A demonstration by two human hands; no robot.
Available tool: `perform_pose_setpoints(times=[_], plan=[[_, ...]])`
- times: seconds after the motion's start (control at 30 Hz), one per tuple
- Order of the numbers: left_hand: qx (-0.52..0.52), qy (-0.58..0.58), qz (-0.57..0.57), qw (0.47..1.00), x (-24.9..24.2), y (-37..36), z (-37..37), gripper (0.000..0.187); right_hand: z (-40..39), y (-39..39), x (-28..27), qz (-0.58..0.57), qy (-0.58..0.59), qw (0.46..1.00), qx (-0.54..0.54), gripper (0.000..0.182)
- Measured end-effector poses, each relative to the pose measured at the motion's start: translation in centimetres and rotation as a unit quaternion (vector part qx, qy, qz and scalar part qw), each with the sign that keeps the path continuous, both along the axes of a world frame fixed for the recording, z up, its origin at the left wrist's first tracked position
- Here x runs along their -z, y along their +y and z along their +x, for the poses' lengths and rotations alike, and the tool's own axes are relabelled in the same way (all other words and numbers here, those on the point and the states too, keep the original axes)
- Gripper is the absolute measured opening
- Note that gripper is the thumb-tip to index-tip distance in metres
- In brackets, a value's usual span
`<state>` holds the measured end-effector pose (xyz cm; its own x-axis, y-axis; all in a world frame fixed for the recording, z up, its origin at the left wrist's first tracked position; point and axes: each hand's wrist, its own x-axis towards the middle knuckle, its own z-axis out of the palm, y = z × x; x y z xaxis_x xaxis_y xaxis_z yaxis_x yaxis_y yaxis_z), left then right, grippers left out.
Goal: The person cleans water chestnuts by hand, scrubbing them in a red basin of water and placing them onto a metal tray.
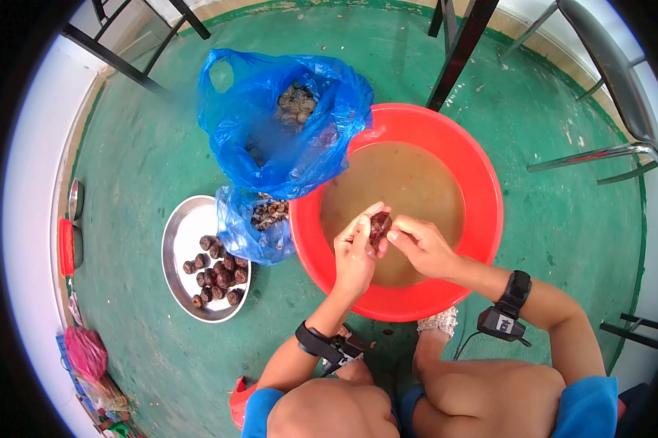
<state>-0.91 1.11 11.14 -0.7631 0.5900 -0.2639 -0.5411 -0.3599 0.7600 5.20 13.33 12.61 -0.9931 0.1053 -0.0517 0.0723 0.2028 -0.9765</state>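
Note:
Over the red basin [482,171] of cloudy water, my left hand [354,252] holds a dark reddish-brown round piece [378,228] that looks like a water chestnut. Its fingers and thumb are closed around the piece. From the other side, my right hand [422,244] pinches at the piece's edge with thumb and forefinger; whether anything small is between them is hidden. Several similar dark brown round pieces [221,276] lie on a round metal tray [179,230] to the left.
An open blue plastic bag [234,139] with greyish pieces inside leans by the basin's upper left. Below it, a smaller blue bag [234,233] holds brown and pale scraps. Dark table legs [460,55] and a chair [606,66] stand at the back.

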Motion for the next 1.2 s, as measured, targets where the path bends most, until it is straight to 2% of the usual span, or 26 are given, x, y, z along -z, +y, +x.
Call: perform_pose_setpoints(times=[0.17,0.23,0.37,0.43,0.47,0.53,0.57,0.63,0.77,0.87,0.93,0.97,1.03,1.07,1.1,1.13,1.17,1.2], plan=[[-0.004,-0.054,0.014,0.998,0.6,0.0,0.0,0.036,-0.2,-0.2,-0.8,-0.028,0.039,0.998,-0.028,0.016],[0.041,0.008,-0.095,0.995,1.2,-0.2,0.0,0.042,-0.3,-0.1,-1.9,-0.008,-0.062,0.998,-0.025,0.015],[0.055,0.069,-0.138,0.987,1.1,-0.2,0.1,0.045,-0.4,-0.2,0.2,0.02,0.005,1.0,0.006,0.015],[0.089,0.104,-0.177,0.975,1.6,-0.4,-0.2,0.045,-0.6,-0.3,0.0,-0.15,-0.096,0.984,-0.003,0.016],[0.089,0.104,-0.178,0.974,1.5,-0.5,-0.3,0.045,-0.7,-0.3,-0.2,-0.15,-0.096,0.984,-0.003,0.016],[0.088,0.039,-0.168,0.981,1.1,-0.4,-0.4,0.043,-0.8,-0.3,-0.6,-0.24,-0.191,0.952,0.026,0.018],[0.088,0.039,-0.168,0.981,1.0,-0.4,-0.3,0.043,-0.9,-0.3,-0.6,-0.24,-0.191,0.951,0.026,0.018],[0.093,-0.061,-0.16,0.981,0.8,-0.3,-0.3,0.046,-0.9,-0.3,-0.5,-0.321,-0.248,0.912,0.061,0.018],[0.088,-0.096,-0.101,0.986,0.9,-0.5,-0.2,0.047,-0.7,-0.3,0.3,-0.286,-0.232,0.926,0.085,0.019],[0.073,-0.101,-0.123,0.985,1.0,-0.4,-0.5,0.05,-0.7,0.2,1.2,-0.228,-0.193,0.95,0.092,0.018],[0.09,-0.113,-0.126,0.981,1.0,-0.6,-0.6,0.05,-0.6,1.0,2.3,-0.001,-0.09,0.993,0.082,0.016],[0.09,-0.114,-0.126,0.981,1.1,-0.6,-0.6,0.05,-0.7,1.1,2.1,-0.002,-0.09,0.992,0.082,0.016],[0.088,-0.136,-0.129,0.978,1.4,-0.6,-0.5,0.046,-0.8,1.6,1.5,0.179,-0.11,0.976,0.049,0.016],[0.089,-0.136,-0.129,0.978,1.7,-0.6,-0.6,0.046,-0.8,2.2,2.5,0.179,-0.111,0.976,0.05,0.016],[0.083,-0.182,-0.119,0.972,2.2,-0.7,-0.7,0.042,-0.7,3.1,4.6,0.327,-0.118,0.936,0.05,0.016],[0.077,-0.227,-0.11,0.965,2.5,-0.7,-0.8,0.039,-0.4,3.9,7.0,0.468,-0.122,0.874,0.049,0.016],[0.078,-0.227,-0.11,0.965,2.8,-0.8,-1.0,0.039,0.6,4.8,9.8,0.468,-0.121,0.874,0.05,0.016],[0.081,-0.273,-0.086,0.955,2.9,-0.9,-1.1,0.034,1.8,5.7,12.9,0.543,-0.099,0.833,0.045,0.017]])
